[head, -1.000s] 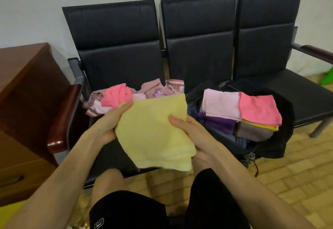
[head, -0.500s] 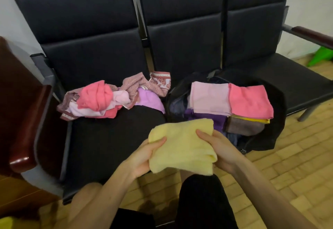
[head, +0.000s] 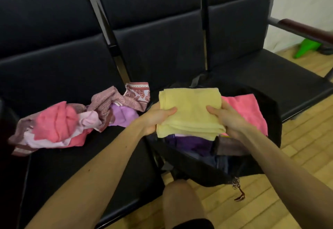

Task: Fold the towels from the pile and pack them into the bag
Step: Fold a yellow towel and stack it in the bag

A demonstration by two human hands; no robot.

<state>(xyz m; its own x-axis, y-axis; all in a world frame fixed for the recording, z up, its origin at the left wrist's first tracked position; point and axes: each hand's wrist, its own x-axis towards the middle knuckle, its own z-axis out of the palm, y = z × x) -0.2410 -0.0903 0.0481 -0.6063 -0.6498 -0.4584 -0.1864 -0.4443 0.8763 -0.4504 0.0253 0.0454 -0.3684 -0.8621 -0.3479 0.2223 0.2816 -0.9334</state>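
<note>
On the left seat [head: 75,164] of a black row of chairs lies the pile [head: 72,122] of unfolded towels, crumpled together. A pink towel [head: 54,120] is at its left with a pale one under it. A patterned towel [head: 111,100] runs across the back, and a lilac towel [head: 122,115] is at the right end. The pile sits toward the back of the seat, just left of the bag.

The left hand [head: 156,118] grips the left edge of a folded yellow towel [head: 191,113]. Its thumb [head: 169,110] lies flat on top and its fingers are hidden beneath the cloth, so the towel is pinched between them. The towel is held level over the open bag [head: 198,173], which lies on the middle seat. Whether its underside touches the towels below cannot be told. The right hand [head: 232,122] grips the right edge the same way, with its thumb [head: 211,109] on top and its fingers out of sight under the towel.

Inside the bag, a purple towel [head: 189,143] shows just under the yellow towel's near edge. A folded pink towel [head: 246,109] lies to the right, partly behind the right hand. A zip pull [head: 237,191] hangs from the bag's near rim over the wooden floor [head: 297,156]. A bare knee [head: 180,203] is below the bag.

Further right is the third seat [head: 281,79] with its dark armrest [head: 302,28], and beyond that a green object [head: 306,47] on the floor.
</note>
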